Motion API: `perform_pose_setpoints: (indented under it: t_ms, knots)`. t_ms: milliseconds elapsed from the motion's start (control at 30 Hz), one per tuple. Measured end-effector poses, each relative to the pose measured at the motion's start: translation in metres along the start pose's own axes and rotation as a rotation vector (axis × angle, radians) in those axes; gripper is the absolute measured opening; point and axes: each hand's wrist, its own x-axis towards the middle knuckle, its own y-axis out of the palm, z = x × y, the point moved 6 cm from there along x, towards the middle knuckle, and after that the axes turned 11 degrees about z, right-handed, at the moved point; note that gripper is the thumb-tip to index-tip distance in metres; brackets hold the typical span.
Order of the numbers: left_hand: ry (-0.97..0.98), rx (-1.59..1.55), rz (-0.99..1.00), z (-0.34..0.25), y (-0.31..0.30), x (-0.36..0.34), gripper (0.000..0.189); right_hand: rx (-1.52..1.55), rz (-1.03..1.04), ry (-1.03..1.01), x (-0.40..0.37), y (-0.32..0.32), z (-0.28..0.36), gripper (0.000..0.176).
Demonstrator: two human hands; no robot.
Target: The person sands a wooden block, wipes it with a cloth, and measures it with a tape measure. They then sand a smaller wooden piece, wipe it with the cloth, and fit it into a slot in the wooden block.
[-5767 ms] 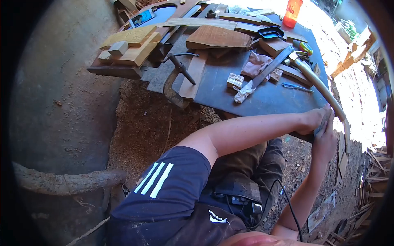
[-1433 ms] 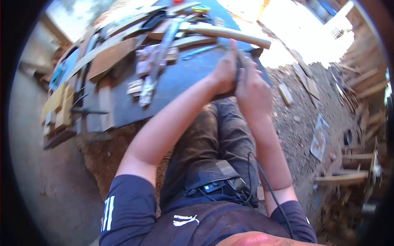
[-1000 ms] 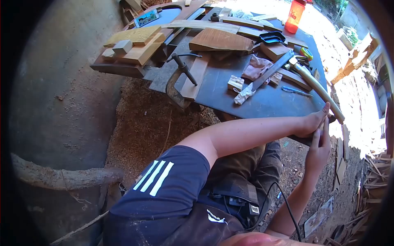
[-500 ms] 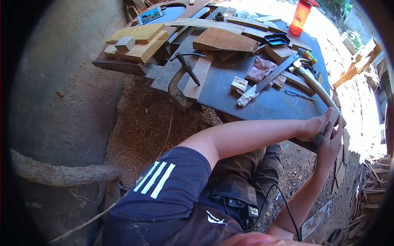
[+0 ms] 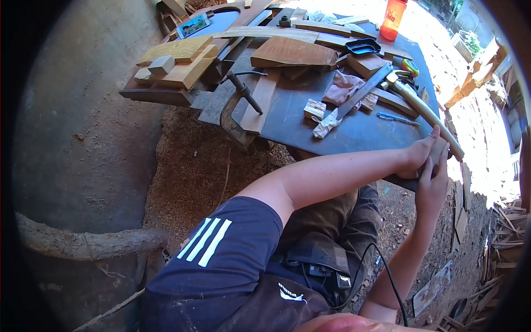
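Note:
My left hand (image 5: pixel 420 155) and my right hand (image 5: pixel 433 182) meet at the table's right front corner. Between them is a small flat piece of wood (image 5: pixel 437 149), mostly covered by the fingers. The left thumb points up beside it, and the right fingers press along its near side. Just beyond my hands lies a long tool with a wooden handle (image 5: pixel 434 119) and a pale head, like a hammer. A blue pen-like stick (image 5: pixel 398 119) lies farther left, near a flat steel bar (image 5: pixel 365 91) with a cloth-wrapped end.
A C-clamp (image 5: pixel 240 102) grips a board at the front edge of the table (image 5: pixel 293 130). Wood blocks (image 5: pixel 293 53), a pink cloth (image 5: pixel 343 88), a blue-black tray (image 5: pixel 363 46), a tape measure (image 5: pixel 409 67), a red bottle (image 5: pixel 393 21) and a phone (image 5: pixel 193 25) lie or stand on it.
The whole view has shifted slightly, so the table sits a little further up and left. My hands have moved slightly away from me, still together on the wood piece.

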Motion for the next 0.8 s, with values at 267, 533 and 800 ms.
perform_pose_setpoints:
  t_ms: [267, 533, 800]
  knots:
    - [-0.085, -0.399, -0.163, 0.032, -0.009, 0.01, 0.088, -0.258, -0.156, -0.286, -0.03, 0.009, 0.028, 0.054]
    - [0.066, -0.239, -0.11, 0.037, -0.011, 0.018, 0.084, -0.226, -0.057, -0.056, 0.03, 0.005, -0.012, 0.051]
    - [-0.065, -0.286, -0.262, 0.03, -0.013, 0.016, 0.075, -0.32, -0.113, -0.263, -0.017, 0.009, 0.014, 0.051]
